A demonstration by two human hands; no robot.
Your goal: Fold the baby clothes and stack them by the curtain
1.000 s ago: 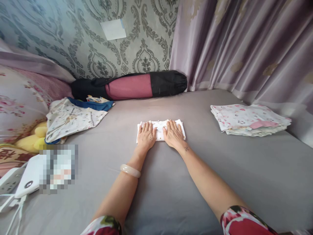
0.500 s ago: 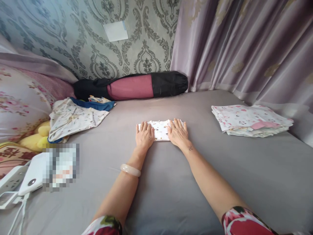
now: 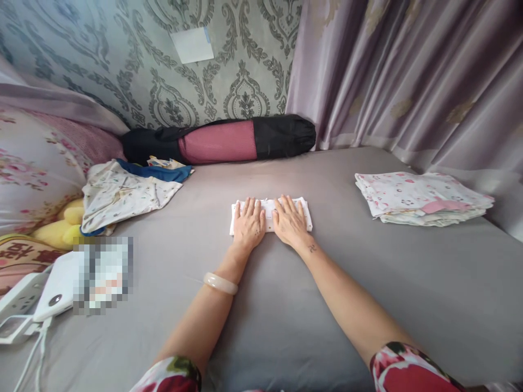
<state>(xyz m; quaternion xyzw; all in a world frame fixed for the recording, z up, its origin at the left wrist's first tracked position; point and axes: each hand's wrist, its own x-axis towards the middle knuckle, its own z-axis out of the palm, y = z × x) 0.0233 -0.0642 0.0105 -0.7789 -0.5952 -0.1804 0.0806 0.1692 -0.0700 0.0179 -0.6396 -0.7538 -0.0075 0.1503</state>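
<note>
A small white printed cloth [image 3: 268,218], folded into a flat oblong, lies on the grey bed sheet [image 3: 269,305] in the middle of the view. My left hand [image 3: 249,222] rests flat on its left half, fingers stretched away from me. On the right half lies my right hand [image 3: 291,220], also flat with fingers spread a little. The two thumbs are a short gap apart, and the cloth's two ends show beyond the hands. What kind of garment or cloth it is, I cannot tell.
Folded pink-and-white clothes [image 3: 425,198] lie at the right. A crumpled printed cloth [image 3: 126,196] with blue trim lies left, near a yellow plush toy [image 3: 61,226]. A black-and-pink roll bag [image 3: 220,141] lines the wall. A white power bank [image 3: 57,288] and power strip [image 3: 20,299] are front left.
Both hands have slid inward over the folded cloth, closer to each other, uncovering its outer ends. The view has tilted slightly.
</note>
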